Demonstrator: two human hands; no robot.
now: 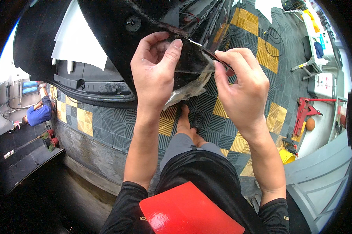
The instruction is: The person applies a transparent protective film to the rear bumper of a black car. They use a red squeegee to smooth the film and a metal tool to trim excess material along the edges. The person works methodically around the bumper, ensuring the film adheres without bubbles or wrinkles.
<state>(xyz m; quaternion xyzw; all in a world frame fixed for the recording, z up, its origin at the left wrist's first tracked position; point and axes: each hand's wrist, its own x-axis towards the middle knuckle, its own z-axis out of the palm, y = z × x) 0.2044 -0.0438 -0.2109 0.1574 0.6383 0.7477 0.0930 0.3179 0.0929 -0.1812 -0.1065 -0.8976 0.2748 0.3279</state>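
A glossy black car panel [113, 23] reaches across the upper middle, with a round dark fitting on it. Crumpled clear plastic film [191, 89] hangs from its lower edge. My left hand [154, 70] is at that edge, fingers curled and thumb raised; whatever lies between them is hidden. On the right, my right hand [242, 78] pinches the film's upper edge between thumb and forefinger, where a thin dark strip runs. A flat glossy red sheet [191, 210] lies against my black shirt.
The car's open rear [94, 85] is at left, partly under white sheets [80, 39]. Grey and yellow floor tiles [238, 144] surround my feet. A red jack-like tool [304, 117], a yellow bucket [287, 156] and a work table [320, 43] stand right. A person in blue [39, 113] is far left.
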